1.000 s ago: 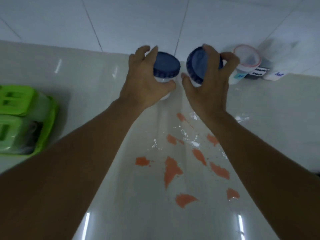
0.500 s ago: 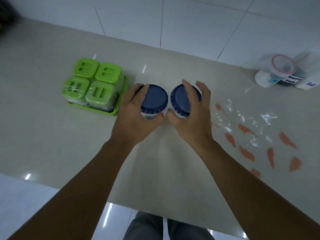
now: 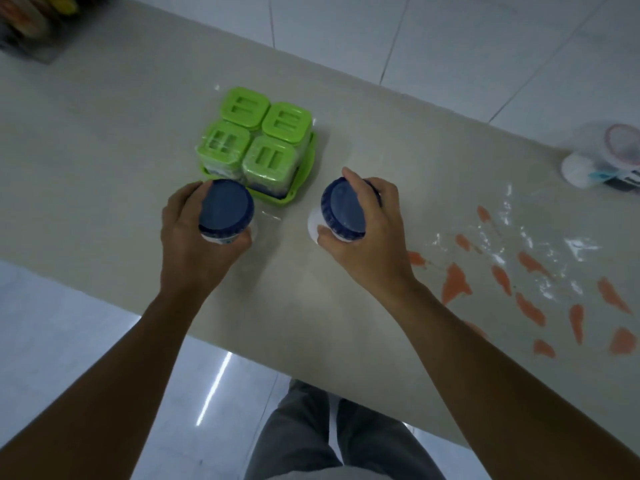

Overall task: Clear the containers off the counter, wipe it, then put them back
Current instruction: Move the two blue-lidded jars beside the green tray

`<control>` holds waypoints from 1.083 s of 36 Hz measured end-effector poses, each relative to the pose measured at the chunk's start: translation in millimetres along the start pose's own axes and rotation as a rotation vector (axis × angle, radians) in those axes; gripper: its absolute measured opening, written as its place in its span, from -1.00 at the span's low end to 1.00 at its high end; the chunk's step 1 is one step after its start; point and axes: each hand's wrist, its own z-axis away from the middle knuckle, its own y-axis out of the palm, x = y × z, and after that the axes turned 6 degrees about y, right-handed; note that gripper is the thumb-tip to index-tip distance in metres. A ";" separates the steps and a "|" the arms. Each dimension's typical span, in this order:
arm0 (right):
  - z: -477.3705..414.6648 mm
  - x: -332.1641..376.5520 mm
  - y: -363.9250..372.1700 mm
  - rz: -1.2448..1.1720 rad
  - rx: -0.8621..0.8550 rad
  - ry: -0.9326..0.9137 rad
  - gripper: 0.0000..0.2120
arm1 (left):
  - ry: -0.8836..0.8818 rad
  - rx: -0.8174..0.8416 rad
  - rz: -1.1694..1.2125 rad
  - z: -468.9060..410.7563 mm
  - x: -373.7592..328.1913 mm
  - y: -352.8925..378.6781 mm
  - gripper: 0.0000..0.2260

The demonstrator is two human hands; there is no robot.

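**Two blue-lidded jars gripped, one per hand**

The left jar is grasped by the left hand, with fingers curled round lid and body. It is held just in front of the green tray of four green-lidded containers. The right jar is clasped by the right hand, well apart from the left jar. Whether either base is set on the counter cannot be told. Orange smears are seen to the right, and a blurred pink-rimmed tub at the far right edge.

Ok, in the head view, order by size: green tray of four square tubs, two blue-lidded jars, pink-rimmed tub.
green tray of tubs
left blue-lidded jar and right blue-lidded jar, alike
pink-rimmed tub, farther away, so unsure
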 end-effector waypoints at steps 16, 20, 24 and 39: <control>2.3 2.7 19.0 0.039 0.019 -0.005 -0.21 | 0.247 -0.041 -0.211 36.1 -25.6 15.8 -0.35; 11.0 3.3 21.2 0.045 0.065 0.003 -0.20 | 0.142 0.181 -0.179 85.9 -17.7 33.9 -0.53; 19.2 5.9 25.6 0.088 0.126 -0.004 -0.17 | 0.047 0.300 -0.335 112.9 0.1 40.6 -0.48; 23.4 12.1 64.8 0.274 0.222 -0.095 -0.19 | -0.053 0.454 -0.496 119.4 0.3 49.2 -0.42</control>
